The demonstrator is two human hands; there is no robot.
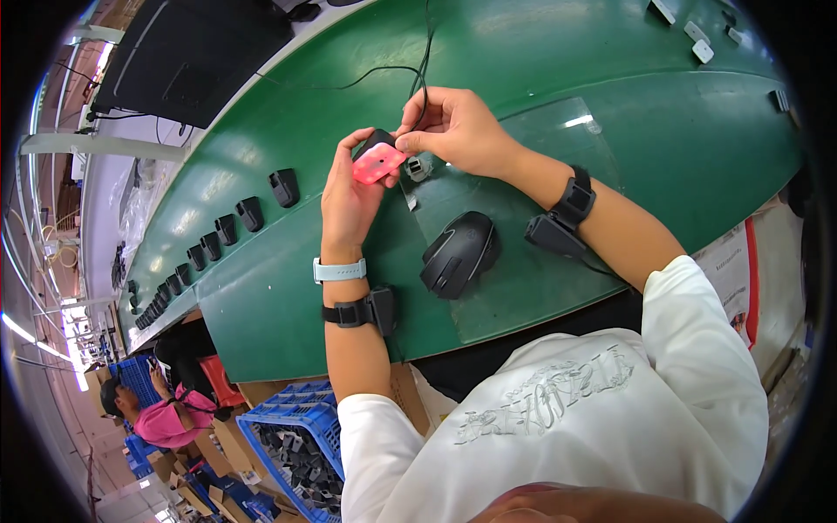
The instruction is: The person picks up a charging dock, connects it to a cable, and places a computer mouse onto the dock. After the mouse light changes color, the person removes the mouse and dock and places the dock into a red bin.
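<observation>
Green tabletop [261, 331]: my left fingers [352, 139] wrap the red-lit device [373, 166], far-left of the mouse [460, 254]; my right fingers [421, 142] curl by the cable [425, 82], hold unclear; a snag could jerk the device loose.

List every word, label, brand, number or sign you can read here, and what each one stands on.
None is quoted here.
White shirt: stylised, letter-like embroidery across the chest, not clear enough to read with certainty.
Black mouse: a small emblem, too small to read.
White sheet with a red edge: print, too small and blurred.
Glowing pink-red device in the left hand: no lettering visible.
</observation>
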